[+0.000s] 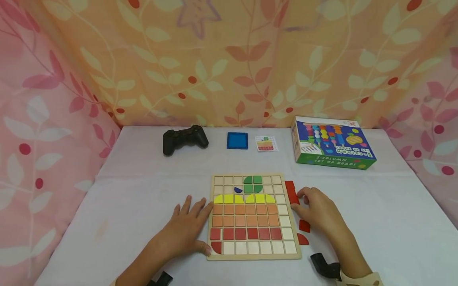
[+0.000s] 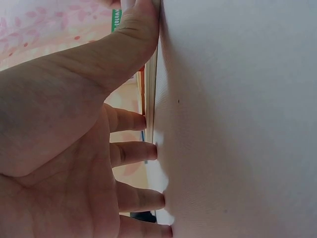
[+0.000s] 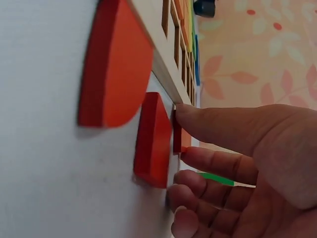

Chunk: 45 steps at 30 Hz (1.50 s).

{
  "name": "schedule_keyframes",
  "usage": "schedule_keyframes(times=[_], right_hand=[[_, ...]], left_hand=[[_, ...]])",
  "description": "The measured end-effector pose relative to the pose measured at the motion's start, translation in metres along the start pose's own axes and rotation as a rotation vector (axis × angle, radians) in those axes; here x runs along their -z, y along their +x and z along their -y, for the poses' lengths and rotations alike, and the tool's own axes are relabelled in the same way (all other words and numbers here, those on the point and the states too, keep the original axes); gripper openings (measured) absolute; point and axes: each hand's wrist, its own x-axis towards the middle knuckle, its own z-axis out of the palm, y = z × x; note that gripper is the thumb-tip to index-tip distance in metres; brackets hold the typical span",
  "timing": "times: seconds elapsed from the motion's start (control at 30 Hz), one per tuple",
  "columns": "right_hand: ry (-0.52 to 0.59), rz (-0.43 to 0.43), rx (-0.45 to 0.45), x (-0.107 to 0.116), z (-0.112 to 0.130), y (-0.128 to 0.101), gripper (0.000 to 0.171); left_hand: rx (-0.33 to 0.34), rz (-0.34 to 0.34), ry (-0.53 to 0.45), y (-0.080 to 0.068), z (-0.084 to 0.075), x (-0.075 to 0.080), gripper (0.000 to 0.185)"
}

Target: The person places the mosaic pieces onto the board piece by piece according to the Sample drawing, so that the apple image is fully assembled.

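Note:
A wooden grid board point(image 1: 254, 257) lies on the white cloth, holding rows of coloured tiles. My left hand point(image 1: 182, 230) is spread at its left edge, thumb at the lower corner and fingertips down on the cloth in the left wrist view. Beside the board's right edge, my right hand point(image 1: 318, 210) pinches a red square block point(image 3: 178, 131) between thumb and index finger, the other fingers curled loosely. Nearer in the right wrist view are another red square block point(image 3: 154, 141) and a red quarter-round block point(image 3: 124, 69). One red quarter-round tile point(image 1: 216, 248) sits in the bottom-left cell.
Toward the back stand a black game controller point(image 1: 185, 139), a blue square tray point(image 1: 237, 141), a small pattern card point(image 1: 266, 144) and a bead-set box point(image 1: 332, 143). On the board are green tiles point(image 1: 253, 184), yellow tiles point(image 1: 229, 199), orange tiles point(image 1: 245, 215) and a dark blue piece point(image 1: 238, 190).

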Motion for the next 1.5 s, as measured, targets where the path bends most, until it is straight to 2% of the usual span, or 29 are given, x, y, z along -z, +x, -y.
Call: schedule_keyframes(times=[0.17, 0.43, 0.63, 0.8, 0.93, 1.07, 1.17, 1.27, 1.37, 1.5], right_hand=[[0.017, -0.028, -0.003, -0.001, 0.003, 0.001, 0.035], [0.114, -0.031, -0.063, 0.005, 0.002, -0.008, 0.021], [0.123, -0.055, -0.039, 0.012, 0.007, -0.016, 0.016], [0.139, -0.016, 0.060, 0.007, 0.029, -0.023, 0.014], [0.158, 0.040, 0.171, -0.009, 0.056, -0.029, 0.016], [0.194, 0.113, 0.317, -0.029, 0.082, -0.034, 0.020], [0.212, 0.172, 0.408, -0.043, 0.096, -0.036, 0.022], [0.206, 0.212, 0.458, -0.053, 0.106, -0.038, 0.024], [0.182, 0.226, 0.487, -0.060, 0.114, -0.040, 0.026], [0.113, 0.233, 0.533, -0.066, 0.122, -0.043, 0.028]], left_hand=[[0.000, -0.007, -0.001, -0.001, 0.000, 0.001, 0.121], [0.007, 0.005, -0.027, -0.002, -0.002, 0.002, 0.120], [0.010, -0.002, -0.042, -0.003, -0.002, 0.003, 0.120], [0.000, -0.005, -0.023, -0.003, -0.002, 0.003, 0.119], [-0.006, -0.010, -0.002, -0.003, -0.001, 0.004, 0.120], [-0.007, 0.008, -0.027, -0.003, -0.001, 0.005, 0.120], [-0.009, 0.042, -0.053, -0.003, 0.001, 0.007, 0.111], [-0.017, 0.056, -0.065, -0.004, 0.004, 0.010, 0.095], [-0.023, 0.026, -0.057, -0.003, 0.004, 0.010, 0.082], [-0.014, -0.025, -0.018, -0.002, 0.002, 0.007, 0.080]])
